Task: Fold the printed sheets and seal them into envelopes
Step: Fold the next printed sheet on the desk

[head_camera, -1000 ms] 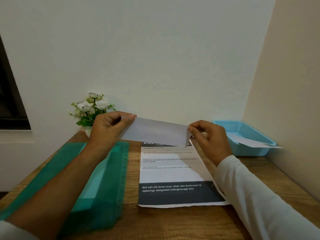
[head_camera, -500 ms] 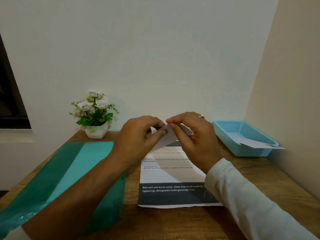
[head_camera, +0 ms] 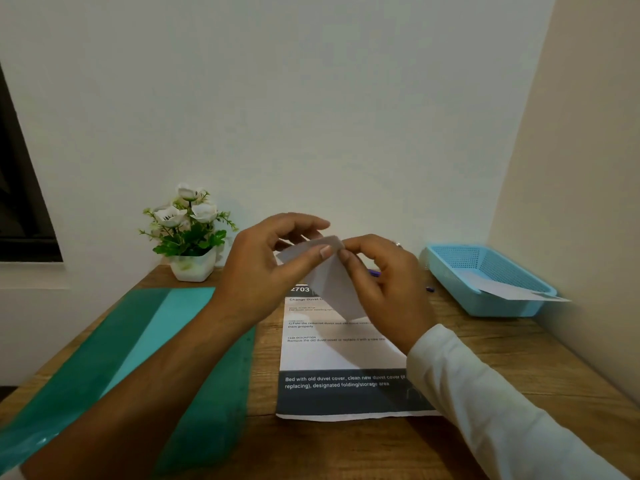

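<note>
Both hands hold a small folded white paper (head_camera: 330, 282) up above the desk. My left hand (head_camera: 266, 268) pinches its upper edge between thumb and fingers. My right hand (head_camera: 384, 289) pinches the same edge right beside the left thumb, its fingers curled over the paper's right side. Whether the paper is a sheet or an envelope cannot be told. Below the hands a printed sheet (head_camera: 332, 355) with a dark footer band lies flat on the wooden desk (head_camera: 502, 368).
A green plastic folder (head_camera: 145, 341) covers the desk's left side. A white pot of flowers (head_camera: 190, 244) stands at the back left. At the back right a blue basket (head_camera: 485, 282) holds a white paper. A purple pen (head_camera: 429, 289) peeks out behind my right hand.
A second ago the paper was stretched wide between the two hands. The hands have come together at the middle, and the paper now hangs folded between the fingertips.
</note>
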